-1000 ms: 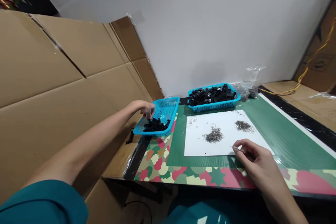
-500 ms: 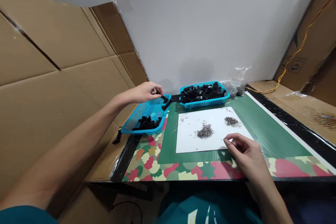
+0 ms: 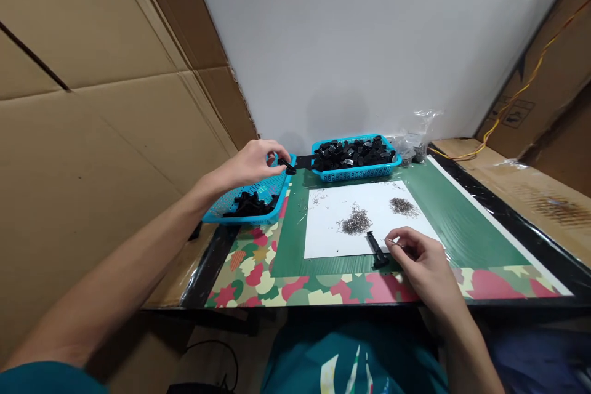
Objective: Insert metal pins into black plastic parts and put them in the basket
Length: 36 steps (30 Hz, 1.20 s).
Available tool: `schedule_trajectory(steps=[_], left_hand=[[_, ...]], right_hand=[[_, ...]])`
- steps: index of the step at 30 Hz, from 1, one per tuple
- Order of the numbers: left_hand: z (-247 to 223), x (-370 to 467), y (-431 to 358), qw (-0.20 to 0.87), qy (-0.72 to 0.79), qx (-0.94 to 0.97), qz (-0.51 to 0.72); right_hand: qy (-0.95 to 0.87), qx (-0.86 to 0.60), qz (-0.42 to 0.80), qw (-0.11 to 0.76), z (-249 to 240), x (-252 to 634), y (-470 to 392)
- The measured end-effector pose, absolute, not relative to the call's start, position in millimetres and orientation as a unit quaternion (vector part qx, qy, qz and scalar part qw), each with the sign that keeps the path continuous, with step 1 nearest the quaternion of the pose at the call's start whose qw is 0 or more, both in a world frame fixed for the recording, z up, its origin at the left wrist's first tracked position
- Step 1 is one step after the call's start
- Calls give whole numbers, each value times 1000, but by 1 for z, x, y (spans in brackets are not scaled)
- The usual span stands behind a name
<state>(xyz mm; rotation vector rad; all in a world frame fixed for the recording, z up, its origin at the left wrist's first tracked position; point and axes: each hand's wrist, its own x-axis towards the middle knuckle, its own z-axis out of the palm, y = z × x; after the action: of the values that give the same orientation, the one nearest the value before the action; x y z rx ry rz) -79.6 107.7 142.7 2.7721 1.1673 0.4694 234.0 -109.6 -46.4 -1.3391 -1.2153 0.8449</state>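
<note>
My left hand (image 3: 261,162) pinches a small black plastic part (image 3: 289,166) above the right rim of the left blue basket (image 3: 272,217), where black parts (image 3: 252,203) are heaped. Close to the front edge of the white sheet (image 3: 318,246), a long black part (image 3: 377,250) lies partly on the paper and partly on the green mat. Just right of it is my right hand (image 3: 418,252), thumb and forefinger pressed together; whatever they hold is too small to name. Two piles of tiny metal pieces, a larger one (image 3: 355,221) and a smaller one (image 3: 402,206), rest on the sheet.
Another blue basket (image 3: 360,172), full of black pieces, stands at the back by the wall. Clear plastic bags (image 3: 413,144) sit beside it. Cardboard panels (image 3: 138,129) rise at the left, and a yellow cable (image 3: 521,92) hangs at the right.
A long black part now lies by the front edge of the sheet, where none lay before. My left hand holds a black part just over the basket rim. The camera view has shifted slightly.
</note>
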Motion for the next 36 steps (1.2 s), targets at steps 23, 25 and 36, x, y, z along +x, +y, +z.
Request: schedule_trajectory(steps=[23,25,36], left_hand=[[21,46,28,753,223,545,295],[10,46,19,766,202,553,257],[2,48,-2,815,169,515,205]], right_hand=[[-423,-531,369,635,-37,235,-109],[-418,-529,364,643,-36,234,-110],[-489,-551,194,647,-33,226,-118]])
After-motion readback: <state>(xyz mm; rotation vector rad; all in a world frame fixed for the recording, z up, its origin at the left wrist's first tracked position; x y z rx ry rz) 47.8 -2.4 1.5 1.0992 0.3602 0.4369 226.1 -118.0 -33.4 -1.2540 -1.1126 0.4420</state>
